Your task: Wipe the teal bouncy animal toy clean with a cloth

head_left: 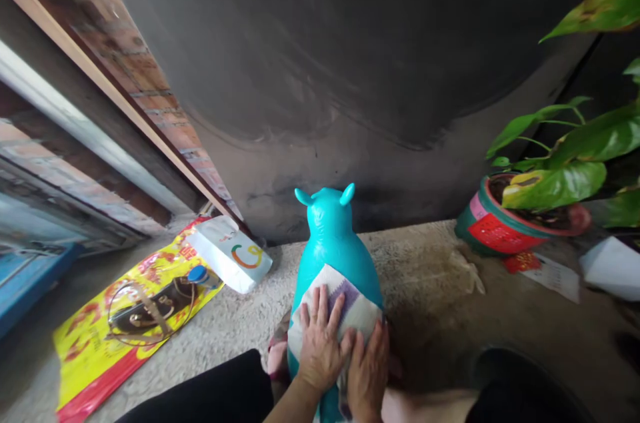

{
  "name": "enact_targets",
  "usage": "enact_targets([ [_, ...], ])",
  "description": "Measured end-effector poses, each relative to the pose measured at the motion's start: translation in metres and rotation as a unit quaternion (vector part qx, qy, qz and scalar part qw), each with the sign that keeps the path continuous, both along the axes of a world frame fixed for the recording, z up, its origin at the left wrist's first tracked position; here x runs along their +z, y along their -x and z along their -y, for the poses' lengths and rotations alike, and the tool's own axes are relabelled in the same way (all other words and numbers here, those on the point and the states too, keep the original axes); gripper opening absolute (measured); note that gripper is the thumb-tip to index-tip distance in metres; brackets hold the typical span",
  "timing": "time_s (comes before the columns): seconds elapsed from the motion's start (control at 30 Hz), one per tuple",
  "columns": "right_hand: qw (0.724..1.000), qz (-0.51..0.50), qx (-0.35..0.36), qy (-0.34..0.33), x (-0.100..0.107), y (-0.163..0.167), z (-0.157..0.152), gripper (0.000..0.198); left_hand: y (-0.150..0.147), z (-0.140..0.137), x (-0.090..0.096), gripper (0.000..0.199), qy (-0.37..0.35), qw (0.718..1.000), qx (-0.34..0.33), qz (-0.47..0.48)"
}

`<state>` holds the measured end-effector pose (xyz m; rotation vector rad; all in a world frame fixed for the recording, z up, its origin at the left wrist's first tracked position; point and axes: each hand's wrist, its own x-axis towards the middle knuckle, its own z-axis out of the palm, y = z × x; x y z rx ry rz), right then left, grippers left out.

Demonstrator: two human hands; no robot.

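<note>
Both forearms are bare with no sleeves showing, and black trousers (215, 393) cover the legs.

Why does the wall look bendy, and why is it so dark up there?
Head view: the wide lens bows the brick door frame and the wall; the wall sits in shadow, while daylight falls on both hands, the cloth and the sharp teal toy.

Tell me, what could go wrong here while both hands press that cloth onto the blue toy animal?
The toy animal is rounded and stands on rough ground, so pressure from the left hand and right hand might tip or roll it sideways. The cloth lies loose over its back and could slide off. The potted plant stands off to the right, so a toy that bounced away might knock it.
</note>
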<state>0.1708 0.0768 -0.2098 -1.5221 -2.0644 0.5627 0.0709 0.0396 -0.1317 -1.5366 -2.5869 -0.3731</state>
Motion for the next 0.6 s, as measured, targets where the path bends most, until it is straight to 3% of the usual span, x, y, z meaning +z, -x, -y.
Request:
enact_targets([
  [0.13,0.998,-0.033,-0.01,0.049,-0.008,-0.003,-0.005,0.082,0.004,-0.001,-0.001,0.067,-0.009,0.999,-0.034,-0.037],
  [0.27,0.995,-0.036,0.047,0.075,-0.008,0.0,-0.049,0.074,0.012,-0.018,-0.009,0.066,-0.022,0.996,-0.047,-0.074],
  [0.37,0.991,-0.022,0.08,0.104,-0.004,0.016,-0.091,0.072,0.018,-0.043,-0.017,0.06,-0.017,0.998,0.006,-0.06],
  [0.5,0.987,-0.002,0.126,0.1,0.014,0.063,-0.141,0.063,0.026,-0.069,-0.023,0.052,0.02,0.992,0.122,0.015],
  [0.6,0.983,0.017,0.174,0.056,0.035,0.098,-0.162,0.061,0.035,-0.072,-0.028,0.057,-0.032,0.986,0.149,0.074],
])
